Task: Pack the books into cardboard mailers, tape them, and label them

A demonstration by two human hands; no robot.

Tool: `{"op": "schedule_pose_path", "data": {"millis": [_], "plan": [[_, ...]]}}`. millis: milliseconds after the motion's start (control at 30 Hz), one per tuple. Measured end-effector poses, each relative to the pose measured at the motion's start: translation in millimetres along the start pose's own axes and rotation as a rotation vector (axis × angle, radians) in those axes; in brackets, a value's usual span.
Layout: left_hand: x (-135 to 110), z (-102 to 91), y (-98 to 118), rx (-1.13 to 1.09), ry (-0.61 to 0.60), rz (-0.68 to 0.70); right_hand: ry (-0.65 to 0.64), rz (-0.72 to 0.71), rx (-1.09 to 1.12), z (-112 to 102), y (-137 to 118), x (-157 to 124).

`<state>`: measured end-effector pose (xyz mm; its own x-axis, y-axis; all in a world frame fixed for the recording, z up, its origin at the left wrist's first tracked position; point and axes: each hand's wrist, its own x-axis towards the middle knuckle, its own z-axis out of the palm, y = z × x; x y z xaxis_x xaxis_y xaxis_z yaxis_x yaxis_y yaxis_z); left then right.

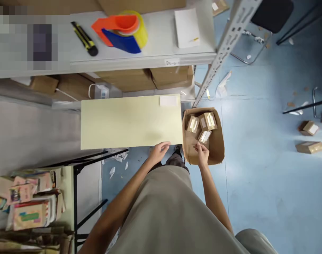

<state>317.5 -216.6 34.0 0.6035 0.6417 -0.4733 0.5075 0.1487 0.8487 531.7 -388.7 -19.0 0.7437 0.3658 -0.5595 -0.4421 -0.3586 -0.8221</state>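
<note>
1. In the head view, a big open brown box (218, 148) is just past the right end of a pale yellow table (124, 123). The box has round corners, and its open top faces up.
2. Three small boxes (208, 121) sit in the far part of the big box, close together. They have shiny tape on them. They do not line up. The one nearest the person has its long side slanting, with its right end farther away.
3. The table's long way goes from left to right, across the front of the person. A white paper slip (168, 101) lies near its far right corner.
4. The left hand (159, 152) is at the table's near edge, close to the right end. Its fingers are a bit bent and loose, and I see nothing in it. I cannot tell if the fingertips touch the table.
5. The right hand (202, 154) is over the near part of the big box. Its fingers are bent, with the tips close together. They point at the small boxes. I cannot tell if it pinches something thin.
6. On the shelf (155, 56) past the table are a tape holder (131, 30), a cutter (84, 38) and a white pad (187, 26).
</note>
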Motion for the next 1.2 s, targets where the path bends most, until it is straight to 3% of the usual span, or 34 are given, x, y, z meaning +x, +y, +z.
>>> {"op": "schedule_pose_path", "data": {"millis": [100,233,333,467,700,900,1033,1200], "plan": [[-42,-25.8,-27,-0.139,0.123,-0.084,-0.129,-0.095,-0.058,34,-22,-7],[-85,-56.9,-42,-0.306,0.336,-0.058,-0.355,-0.219,-0.141,97,-47,-31],[-115,-84.3,-49,-0.422,0.487,0.018,-0.541,-0.312,-0.226,154,-58,-62],[-159,-131.5,-68,-0.541,0.684,0.128,-0.750,-0.415,-0.340,235,-59,-124],[-267,-219.6,-143,-0.675,1.058,0.180,-1.074,-0.523,-0.466,363,-5,-260],[-360,-260.1,-215,-0.813,1.356,0.104,-1.310,-0.537,-0.591,445,50,-364],[-395,-281.0,-252,-0.875,1.487,0.022,-1.463,-0.573,-0.653,496,75,-413],[-411,-321.7,-287,-0.908,1.588,-0.023,-1.596,-0.561,-0.718,568,105,-455]]}}
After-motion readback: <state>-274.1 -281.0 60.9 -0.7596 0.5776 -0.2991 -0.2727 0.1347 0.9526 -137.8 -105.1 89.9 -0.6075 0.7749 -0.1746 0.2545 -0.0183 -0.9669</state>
